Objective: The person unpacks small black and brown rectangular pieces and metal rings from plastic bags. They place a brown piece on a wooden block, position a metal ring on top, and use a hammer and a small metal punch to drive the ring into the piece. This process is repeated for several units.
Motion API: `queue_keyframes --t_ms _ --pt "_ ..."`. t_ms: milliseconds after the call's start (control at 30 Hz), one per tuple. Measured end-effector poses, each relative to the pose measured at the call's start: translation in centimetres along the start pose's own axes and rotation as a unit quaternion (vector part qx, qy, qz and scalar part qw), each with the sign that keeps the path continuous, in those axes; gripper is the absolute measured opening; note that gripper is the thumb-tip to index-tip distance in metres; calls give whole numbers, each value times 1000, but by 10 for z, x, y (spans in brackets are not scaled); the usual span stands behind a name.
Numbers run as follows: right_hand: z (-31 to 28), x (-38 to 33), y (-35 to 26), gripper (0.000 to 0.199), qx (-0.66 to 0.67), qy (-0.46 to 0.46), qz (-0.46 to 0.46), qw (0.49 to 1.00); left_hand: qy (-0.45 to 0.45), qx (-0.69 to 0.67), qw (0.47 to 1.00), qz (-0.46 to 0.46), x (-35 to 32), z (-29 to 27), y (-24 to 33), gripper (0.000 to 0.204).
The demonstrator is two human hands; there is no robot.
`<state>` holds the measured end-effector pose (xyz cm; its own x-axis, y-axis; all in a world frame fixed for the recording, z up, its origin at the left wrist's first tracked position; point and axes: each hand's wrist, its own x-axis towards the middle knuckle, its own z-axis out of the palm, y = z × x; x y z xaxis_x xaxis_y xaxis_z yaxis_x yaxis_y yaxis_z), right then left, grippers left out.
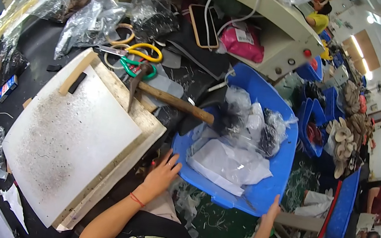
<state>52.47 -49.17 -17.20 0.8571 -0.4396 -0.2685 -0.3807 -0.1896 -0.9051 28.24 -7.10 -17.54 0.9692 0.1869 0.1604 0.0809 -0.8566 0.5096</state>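
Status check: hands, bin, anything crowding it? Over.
Left hand at near-left edge of blue bin, right hand at near-right corner. Bin holds plastic bags, white sheet. Hammer handle juts toward it.

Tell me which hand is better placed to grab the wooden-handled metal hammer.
Probably your left hand, at the near-left corner of the blue plastic bin and closer to the hammer. Your right hand looks farther off, at the bin's near-right corner.

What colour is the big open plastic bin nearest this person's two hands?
The open plastic bin is plain blue, seen best in the head view.
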Motion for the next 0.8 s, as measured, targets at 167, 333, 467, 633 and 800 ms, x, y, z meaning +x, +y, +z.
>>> queue_keyframes --t_ms 167,333,467,633,800 --pt "-1 3 31 83 -89 75 31 993 -7 61 998 6 8 5 5 38" --pt "28 -37 -11 76 -436 145 -63 886 21 99 995 21 -6 1 6 44" --pt "74 -47 -11 62 -386 63 -358 848 14 130 991 39 -6 14 9 45" --pt "147 -148 -67 29 -150 -464 -218 845 19 176 982 59 -6 24 3 39" --pt "120 -225 -50 19 -253 -790 87 552 9 226 971 76 10 25 5 31"
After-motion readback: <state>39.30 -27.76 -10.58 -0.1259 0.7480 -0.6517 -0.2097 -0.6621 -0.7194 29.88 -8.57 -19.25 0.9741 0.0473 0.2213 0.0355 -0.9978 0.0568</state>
